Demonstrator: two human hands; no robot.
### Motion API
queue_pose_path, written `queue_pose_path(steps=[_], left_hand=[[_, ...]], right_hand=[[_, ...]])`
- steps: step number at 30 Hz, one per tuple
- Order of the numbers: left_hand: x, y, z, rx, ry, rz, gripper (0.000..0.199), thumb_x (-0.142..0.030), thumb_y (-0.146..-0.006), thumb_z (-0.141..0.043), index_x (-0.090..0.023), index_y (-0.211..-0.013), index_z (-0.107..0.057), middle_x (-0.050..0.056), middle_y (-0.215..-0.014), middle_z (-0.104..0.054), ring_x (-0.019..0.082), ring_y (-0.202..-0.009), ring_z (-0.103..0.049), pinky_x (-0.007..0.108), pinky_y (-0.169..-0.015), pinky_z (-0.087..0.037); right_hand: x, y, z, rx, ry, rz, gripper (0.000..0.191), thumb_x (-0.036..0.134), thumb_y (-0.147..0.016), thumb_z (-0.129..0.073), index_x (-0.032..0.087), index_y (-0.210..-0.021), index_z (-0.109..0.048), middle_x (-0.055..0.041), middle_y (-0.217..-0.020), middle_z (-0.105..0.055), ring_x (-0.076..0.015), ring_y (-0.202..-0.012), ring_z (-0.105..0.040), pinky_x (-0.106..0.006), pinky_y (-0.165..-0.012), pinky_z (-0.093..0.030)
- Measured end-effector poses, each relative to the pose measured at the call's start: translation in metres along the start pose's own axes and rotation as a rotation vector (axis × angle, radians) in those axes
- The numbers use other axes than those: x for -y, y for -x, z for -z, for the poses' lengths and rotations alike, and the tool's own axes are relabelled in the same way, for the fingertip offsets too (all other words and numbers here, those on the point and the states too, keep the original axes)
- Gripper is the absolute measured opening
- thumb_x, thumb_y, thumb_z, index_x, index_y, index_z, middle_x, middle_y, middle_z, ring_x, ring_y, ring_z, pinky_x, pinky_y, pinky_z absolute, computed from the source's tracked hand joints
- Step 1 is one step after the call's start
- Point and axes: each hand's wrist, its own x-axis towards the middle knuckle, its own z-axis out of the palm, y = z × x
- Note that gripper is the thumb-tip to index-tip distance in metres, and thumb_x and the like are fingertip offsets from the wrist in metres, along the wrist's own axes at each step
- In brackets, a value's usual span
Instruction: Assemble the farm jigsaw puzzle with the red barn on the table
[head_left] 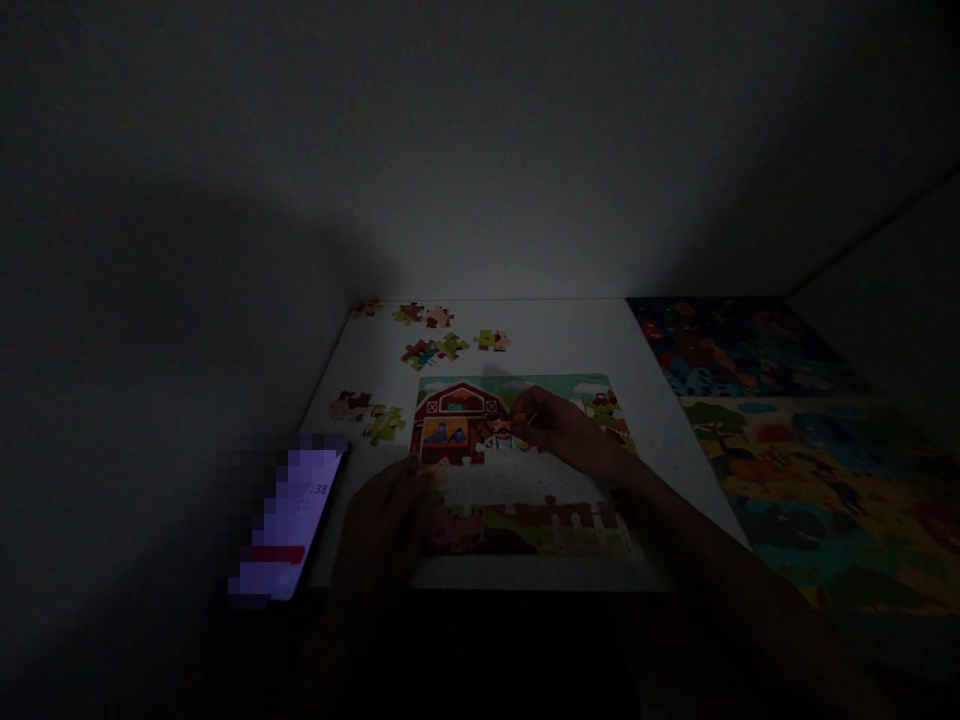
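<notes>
A partly assembled farm puzzle [461, 400] lies on the white table, its red barn at the upper left and a bare patch in its middle. My right hand [559, 425] pinches a small puzzle piece [520, 419] over the upper middle, close to the figure beside the barn. Along the puzzle's left edge rests my left hand [390, 500], its fingers bent near a pale piece [433, 468]; dim light hides whether it grips anything.
Loose puzzle pieces [451, 346] are scattered on the table's left and back parts. A lit phone [300, 510] lies at the left edge. Two colourful pictures [697, 350], [825, 500] lie at the right. A wall rises behind the table [570, 335].
</notes>
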Motion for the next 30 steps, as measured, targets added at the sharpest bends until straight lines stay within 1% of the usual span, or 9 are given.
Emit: queue_pose_path(steps=[3,6,8,11,13,16,20,23,30], left_hand=[[-0.009,-0.013,0.0,0.0,-0.005,-0.059,0.03,-0.03,-0.098,-0.046,-0.021,-0.121,-0.063,0.011,-0.128,-0.062,0.025,-0.116,-0.059,0.044,-0.097,-0.051],[-0.02,-0.031,-0.008,0.067,0.043,-0.094,0.03,-0.027,-0.099,-0.043,-0.02,-0.121,-0.062,0.009,-0.122,-0.065,0.022,-0.111,-0.061,0.039,-0.095,-0.051],[-0.025,-0.042,-0.016,0.088,0.051,-0.081,0.029,-0.026,-0.099,-0.043,-0.02,-0.119,-0.064,0.007,-0.116,-0.067,0.021,-0.107,-0.062,0.037,-0.094,-0.051],[-0.025,-0.051,-0.027,0.057,0.031,-0.046,0.028,-0.026,-0.098,-0.046,-0.021,-0.116,-0.067,0.008,-0.113,-0.067,0.022,-0.106,-0.061,0.039,-0.094,-0.05],[-0.023,-0.052,-0.03,0.056,0.026,-0.032,0.028,-0.026,-0.097,-0.048,-0.022,-0.118,-0.067,0.008,-0.115,-0.066,0.023,-0.106,-0.06,0.039,-0.092,-0.049],[-0.022,-0.051,-0.03,0.083,0.028,-0.032,0.03,-0.027,-0.097,-0.05,-0.023,-0.123,-0.065,0.008,-0.117,-0.064,0.024,-0.108,-0.058,0.04,-0.092,-0.048],[-0.023,-0.05,-0.029,0.105,0.04,-0.04,0.034,-0.027,-0.095,-0.054,-0.028,-0.128,-0.062,0.008,-0.121,-0.061,0.025,-0.11,-0.056,0.04,-0.091,-0.047],[-0.023,-0.05,-0.03,0.114,0.049,-0.045,0.035,-0.028,-0.094,-0.056,-0.029,-0.129,-0.061,0.007,-0.122,-0.06,0.026,-0.109,-0.055,0.041,-0.089,-0.046],[-0.024,-0.051,-0.029,0.127,0.04,-0.036,0.033,-0.027,-0.094,-0.056,-0.03,-0.127,-0.063,0.007,-0.12,-0.06,0.026,-0.107,-0.054,0.041,-0.089,-0.046]], right_hand=[[-0.002,0.0,-0.002,0.026,0.021,-0.006,0.021,0.036,-0.085,-0.063,0.021,-0.096,-0.055,-0.0009,-0.083,-0.062,-0.0136,-0.068,-0.057,-0.028,-0.062,-0.045],[-0.003,0.001,-0.004,0.024,0.027,-0.011,0.023,0.04,-0.085,-0.064,0.021,-0.095,-0.056,-0.0014,-0.085,-0.063,-0.0135,-0.068,-0.056,-0.028,-0.061,-0.044],[-0.004,0.0,-0.005,0.012,0.027,-0.012,0.026,0.044,-0.084,-0.065,0.02,-0.093,-0.057,-0.0018,-0.086,-0.063,-0.0141,-0.071,-0.056,-0.028,-0.063,-0.044],[-0.005,0.0,-0.005,0.017,0.066,-0.039,0.03,0.049,-0.082,-0.067,0.021,-0.091,-0.059,-0.0013,-0.082,-0.063,-0.0147,-0.071,-0.056,-0.029,-0.065,-0.045],[-0.006,0.0,-0.004,0.034,0.08,-0.052,0.03,0.049,-0.082,-0.066,0.021,-0.092,-0.061,-0.0014,-0.081,-0.063,-0.0149,-0.07,-0.055,-0.029,-0.064,-0.045],[-0.006,0.001,-0.004,0.052,0.092,-0.044,0.024,0.043,-0.084,-0.065,0.021,-0.093,-0.061,-0.0029,-0.086,-0.065,-0.0159,-0.074,-0.058,-0.03,-0.066,-0.046],[-0.006,0.003,-0.006,0.036,0.161,-0.053,0.016,0.034,-0.086,-0.063,0.022,-0.096,-0.061,-0.0026,-0.085,-0.066,-0.0162,-0.074,-0.059,-0.029,-0.066,-0.045],[-0.006,0.003,-0.008,0.012,0.194,-0.049,0.014,0.03,-0.086,-0.063,0.022,-0.097,-0.062,-0.0027,-0.088,-0.068,-0.0168,-0.077,-0.062,-0.03,-0.068,-0.046],[-0.005,0.003,-0.012,-0.01,0.244,-0.03,0.017,0.033,-0.086,-0.064,0.021,-0.099,-0.065,-0.0039,-0.086,-0.069,-0.0167,-0.073,-0.061,-0.03,-0.064,-0.046]])
